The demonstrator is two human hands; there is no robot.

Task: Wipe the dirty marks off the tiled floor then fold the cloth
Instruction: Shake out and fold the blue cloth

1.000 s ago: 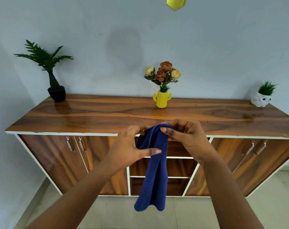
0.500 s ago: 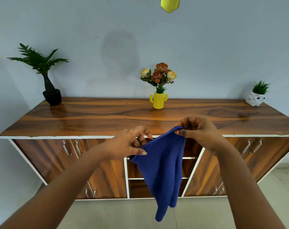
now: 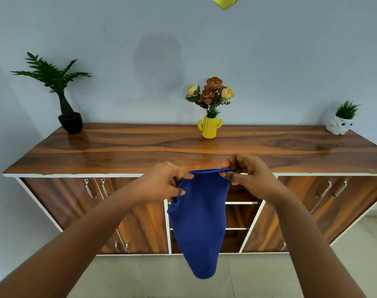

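While both arms reach forward, left hand [image 3: 161, 186] and right hand [image 3: 248, 175] pinch the hanging blue cloth's [image 3: 200, 220] top corners

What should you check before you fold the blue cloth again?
1. Left hand gripping a top corner of the blue cloth: ok.
2. Right hand pinching the other top corner: ok.
3. Top edge pulled straight between the hands: ok, nearly level.
4. Cloth hanging flat: not ok, it narrows to a bunched tip at the bottom.
5. Cloth clear of the tiled floor: ok, it hangs in the air.
6. Bare space on the sideboard top to lay it down: ok; the yellow vase stands further back.
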